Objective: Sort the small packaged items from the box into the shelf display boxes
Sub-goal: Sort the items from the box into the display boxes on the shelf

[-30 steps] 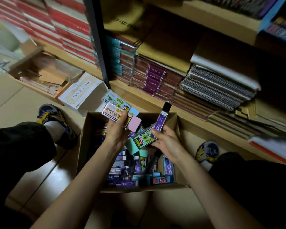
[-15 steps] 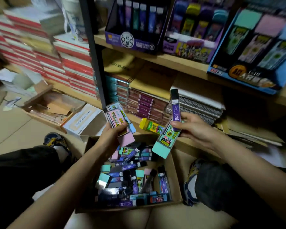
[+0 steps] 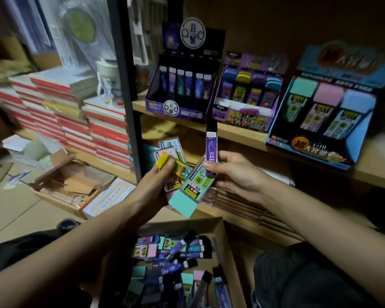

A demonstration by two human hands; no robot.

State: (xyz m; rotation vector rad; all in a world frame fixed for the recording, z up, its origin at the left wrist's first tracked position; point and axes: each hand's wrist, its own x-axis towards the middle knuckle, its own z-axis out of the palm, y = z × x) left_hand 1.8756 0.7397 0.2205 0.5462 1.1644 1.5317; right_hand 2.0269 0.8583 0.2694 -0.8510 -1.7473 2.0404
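While upright, pack (image 3: 211,150) in right hand (image 3: 236,174)

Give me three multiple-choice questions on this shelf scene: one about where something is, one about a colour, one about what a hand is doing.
1. Where does the blue display box stand among the three on the shelf?
A. Far left
B. In the middle
C. Far right

2. What colour is the cap of the top pack in the left hand?
A. Yellow
B. White
C. Red

3. What is the right hand doing?
A. Hanging empty
B. Gripping a slim purple pack and a teal-capped pack
C. Pressing flat on the floor

Answers:
1 C: the dark display box and the purple display box both stand to its left.
2 A: the yellow-capped pack shows its cap by the thumb.
3 B: its fingers curl round both packs.
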